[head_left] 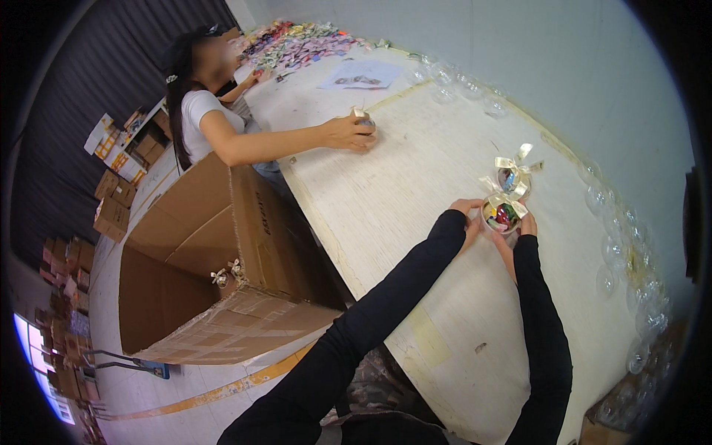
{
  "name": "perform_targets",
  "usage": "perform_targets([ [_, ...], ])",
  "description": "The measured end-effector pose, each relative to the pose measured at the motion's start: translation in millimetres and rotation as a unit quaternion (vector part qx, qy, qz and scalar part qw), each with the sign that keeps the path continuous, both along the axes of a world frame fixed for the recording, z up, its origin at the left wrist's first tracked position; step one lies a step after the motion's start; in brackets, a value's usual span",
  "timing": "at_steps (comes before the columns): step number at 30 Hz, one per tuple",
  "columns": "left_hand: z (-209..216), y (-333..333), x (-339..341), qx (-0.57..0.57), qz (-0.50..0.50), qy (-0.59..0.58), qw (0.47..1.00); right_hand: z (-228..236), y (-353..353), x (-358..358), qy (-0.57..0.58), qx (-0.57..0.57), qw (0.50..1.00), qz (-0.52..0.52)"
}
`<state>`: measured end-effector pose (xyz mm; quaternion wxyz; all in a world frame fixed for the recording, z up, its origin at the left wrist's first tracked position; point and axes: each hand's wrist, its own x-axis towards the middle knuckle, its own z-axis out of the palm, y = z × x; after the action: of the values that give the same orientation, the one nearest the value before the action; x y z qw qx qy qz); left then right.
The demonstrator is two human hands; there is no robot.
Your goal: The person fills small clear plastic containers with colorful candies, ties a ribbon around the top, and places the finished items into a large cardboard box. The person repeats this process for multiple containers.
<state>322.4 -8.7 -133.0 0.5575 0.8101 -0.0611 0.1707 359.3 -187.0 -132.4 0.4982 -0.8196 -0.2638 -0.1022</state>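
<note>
The ball (pixel 501 216), clear and round with colourful pieces inside and a cream bow (pixel 506 196) on top, is between the person's two hands over the right half of the desk (pixel 415 222). The left hand (pixel 469 212) holds its left side and the right hand (pixel 526 225) its right side, the fingers of both curved in and pressing it between them (whether it rests on the desk or is just raised, I cannot tell). Black sleeves (pixel 400 278) cover both forearms.

Just beyond it stands a second ball (pixel 509 179), its own cream bow partly overlapped by the nearer one. Clear shells (pixel 612 252) line the right edge of the desk, and more lie along the far edge by the wall (pixel 564 67).

Across the desk, at the left, a co-worker (pixel 209 119) in a dark cap and white top has one hand (pixel 345 134) closed round a third ball (pixel 366 123). Near that hand lies a printed sheet (pixel 361 75), with a heap of colourful packets (pixel 311 46) behind. A big open box (pixel 245 319) stands left of the desk, a few small bows (pixel 235 268) showing inside
</note>
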Motion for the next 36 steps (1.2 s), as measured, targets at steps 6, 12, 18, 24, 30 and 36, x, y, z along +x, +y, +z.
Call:
perform_targets([
  [6,4.4,18.7,7.9,0.022,0.199,-0.15,0.968,-3.8,-1.0,3.1,-0.024,-0.032,0.999,-0.001],
  [12,1.7,26.6,9.9,-0.027,0.229,-0.064,0.971,1.4,1.4,2.3,-0.004,0.0,1.0,-0.007],
  [18,-15.5,45.3,18.1,0.069,0.431,-0.135,0.89,-5.1,4.0,5.2,-0.025,0.015,1.0,-0.01],
  [24,12.9,96.3,43.7,0.017,0.511,-0.02,0.859,-14.7,-6.1,12.3,-0.019,0.007,1.0,0.0],
  [30,8.7,130.7,50.0,-0.048,0.235,-0.06,0.969,1.0,1.9,3.5,-0.058,-0.059,0.996,-0.027],
  [36,21.2,57.8,33.7,0.179,0.193,-0.051,0.963,-11.2,2.8,17.7,0.0,0.016,0.999,0.035],
])
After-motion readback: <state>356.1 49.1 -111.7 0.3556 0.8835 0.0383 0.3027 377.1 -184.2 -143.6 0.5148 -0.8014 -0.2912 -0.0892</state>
